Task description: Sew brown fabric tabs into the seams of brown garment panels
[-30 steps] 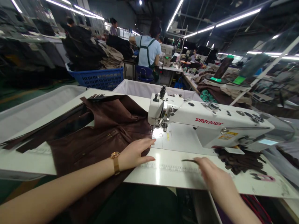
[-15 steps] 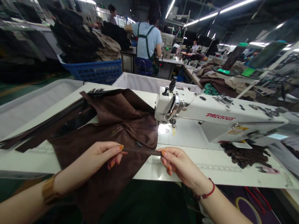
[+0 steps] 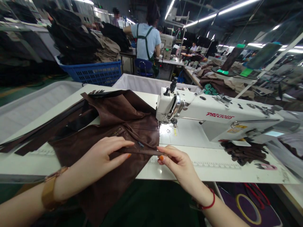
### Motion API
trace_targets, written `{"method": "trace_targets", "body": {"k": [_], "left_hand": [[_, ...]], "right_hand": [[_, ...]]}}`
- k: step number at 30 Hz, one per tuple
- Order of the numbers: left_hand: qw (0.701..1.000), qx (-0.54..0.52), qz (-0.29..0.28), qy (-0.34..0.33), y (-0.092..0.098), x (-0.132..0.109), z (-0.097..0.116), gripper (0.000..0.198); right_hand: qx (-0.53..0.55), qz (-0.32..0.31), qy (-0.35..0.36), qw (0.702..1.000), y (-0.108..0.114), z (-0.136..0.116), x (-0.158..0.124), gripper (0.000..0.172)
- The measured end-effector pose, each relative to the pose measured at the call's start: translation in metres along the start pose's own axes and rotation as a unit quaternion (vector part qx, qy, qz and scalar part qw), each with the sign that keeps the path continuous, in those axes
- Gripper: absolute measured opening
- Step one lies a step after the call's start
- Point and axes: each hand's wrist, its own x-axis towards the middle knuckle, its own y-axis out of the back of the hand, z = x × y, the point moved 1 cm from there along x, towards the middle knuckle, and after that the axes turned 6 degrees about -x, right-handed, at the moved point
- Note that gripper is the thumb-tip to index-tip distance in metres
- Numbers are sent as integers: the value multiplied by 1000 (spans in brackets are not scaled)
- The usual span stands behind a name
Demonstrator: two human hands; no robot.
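A narrow brown strip [image 3: 142,152] is stretched between my two hands above the brown garment piece [image 3: 106,123]. My left hand [image 3: 111,154] has its thumb and fingers around the strip's left end. The thumb and fingers of my right hand [image 3: 176,159] pinch its right end. Under the strip, the garment piece lies on the white table [image 3: 213,173], with a zipper [image 3: 117,130] on it and its right edge by the needle of the white sewing machine [image 3: 213,113]. Its lower part hangs over the front edge.
Brown strips [image 3: 246,151] are heaped beneath the machine arm, beside pink snips [image 3: 266,166]. A ruler scale [image 3: 213,164] runs along the table. Below right are a tape roll [image 3: 248,209] and red scissors [image 3: 258,195]. A person [image 3: 146,41] sits beyond a blue basket [image 3: 94,72].
My left hand has turned, its fingers now extended over the strip. My right hand has shifted its grip on the right end. The view has moved slightly.
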Motion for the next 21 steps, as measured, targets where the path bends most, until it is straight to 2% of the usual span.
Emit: {"method": "trace_targets", "body": {"k": [2, 4, 8, 11, 14, 16, 21], "left_hand": [[998, 50, -1, -45, -5, 6, 8, 32], [996, 66, -14, -61, -13, 14, 16, 32], [996, -8, -42, -80, -34, 33, 27, 28], [993, -54, -53, -92, -47, 52, 21, 25], [994, -19, -36, -102, -53, 77, 0, 26], [994, 24, -31, -102, -58, 96, -19, 27], [989, 94, -55, -103, -82, 130, -57, 28]], "right_hand": [[-61, 13, 39, 997, 0, 0, 1, 24], [-107, 23, 71, 992, -1, 0, 3, 23], [-145, 16, 103, 984, -2, 7, 9, 22], [-141, 28, 75, 987, 5, 20, 17, 28], [-189, 24, 55, 980, 20, 33, 31, 34], [-294, -5, 68, 953, 29, 38, 44, 30], [-543, -68, 102, 831, 29, 44, 73, 18]]}}
